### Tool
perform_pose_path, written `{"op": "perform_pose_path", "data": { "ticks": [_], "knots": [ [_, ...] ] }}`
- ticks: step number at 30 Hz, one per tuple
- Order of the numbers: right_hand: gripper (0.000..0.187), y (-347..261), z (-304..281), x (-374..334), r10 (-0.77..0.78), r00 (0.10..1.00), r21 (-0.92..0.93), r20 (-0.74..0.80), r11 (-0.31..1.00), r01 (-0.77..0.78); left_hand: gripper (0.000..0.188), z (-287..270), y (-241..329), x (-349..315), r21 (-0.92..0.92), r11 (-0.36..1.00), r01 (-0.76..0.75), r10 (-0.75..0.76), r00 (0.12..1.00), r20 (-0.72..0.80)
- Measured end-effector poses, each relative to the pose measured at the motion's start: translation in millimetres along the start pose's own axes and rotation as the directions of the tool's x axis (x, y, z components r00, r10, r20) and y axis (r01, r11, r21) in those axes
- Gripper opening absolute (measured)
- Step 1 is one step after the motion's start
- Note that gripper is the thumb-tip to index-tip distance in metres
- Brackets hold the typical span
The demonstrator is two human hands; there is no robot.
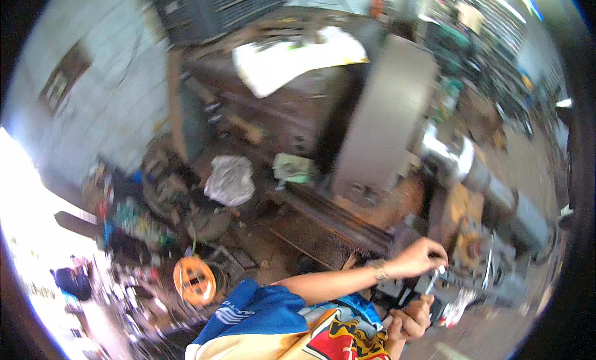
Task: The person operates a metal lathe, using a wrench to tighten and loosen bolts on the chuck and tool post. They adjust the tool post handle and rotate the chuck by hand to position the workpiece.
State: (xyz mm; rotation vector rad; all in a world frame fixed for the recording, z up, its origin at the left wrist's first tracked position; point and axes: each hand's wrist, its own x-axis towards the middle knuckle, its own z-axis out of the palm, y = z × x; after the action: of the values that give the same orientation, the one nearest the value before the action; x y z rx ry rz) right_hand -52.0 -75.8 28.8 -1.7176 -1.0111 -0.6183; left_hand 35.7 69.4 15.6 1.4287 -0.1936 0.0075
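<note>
My left hand (pixel 423 257), with a wristwatch on its wrist, reaches out to the lathe carriage (pixel 481 267) and grips a small metal wrench (pixel 435 279) by its top end. My right hand (pixel 410 319) is just below it, fingers curled around a dark part (pixel 433 307) at the carriage's near side; what that part is stays blurred. A thick grey steel shaft (pixel 496 192) runs from the big grey round chuck plate (pixel 385 118) past the carriage.
The brown lathe headstock (pixel 279 111) carries a white cloth (pixel 292 55). A grey rag (pixel 230 180) and a green object (pixel 293 167) lie by the rusty bed (pixel 323 223). On the cluttered floor to the left is an orange cable reel (pixel 194 279).
</note>
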Motion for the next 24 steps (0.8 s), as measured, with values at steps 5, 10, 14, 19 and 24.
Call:
{"op": "perform_pose_path", "data": {
  "ticks": [5, 10, 14, 19, 24],
  "knots": [
    [0.025, -10, 7, 29, -0.134, 0.959, 0.029, 0.248, 0.991, 0.131, 0.010, 17, -11, 1, -0.187, 0.981, -0.053, 0.032, 0.992, -0.118],
    [0.023, -25, 18, 52, -0.170, 0.869, -0.022, 0.465, 0.979, 0.203, 0.008, 24, -17, 11, -0.267, 0.962, -0.055, 0.009, 0.986, -0.169],
    [0.024, -30, 31, 63, -0.171, 0.819, -0.041, 0.547, 0.972, 0.230, 0.006, 20, -17, 12, -0.225, 0.968, -0.107, 0.073, 0.985, -0.154],
    [0.028, -23, 43, 62, -0.170, 0.815, -0.099, 0.554, 0.959, 0.267, 0.006, 13, -15, 18, -0.242, 0.968, -0.061, 0.057, 0.998, -0.023],
    [0.022, -1, 55, 50, -0.031, 0.867, -0.216, 0.498, 0.963, 0.159, 0.009, 6, -17, 19, -0.172, 0.985, -0.015, 0.036, 0.992, 0.121]
  ]
}}
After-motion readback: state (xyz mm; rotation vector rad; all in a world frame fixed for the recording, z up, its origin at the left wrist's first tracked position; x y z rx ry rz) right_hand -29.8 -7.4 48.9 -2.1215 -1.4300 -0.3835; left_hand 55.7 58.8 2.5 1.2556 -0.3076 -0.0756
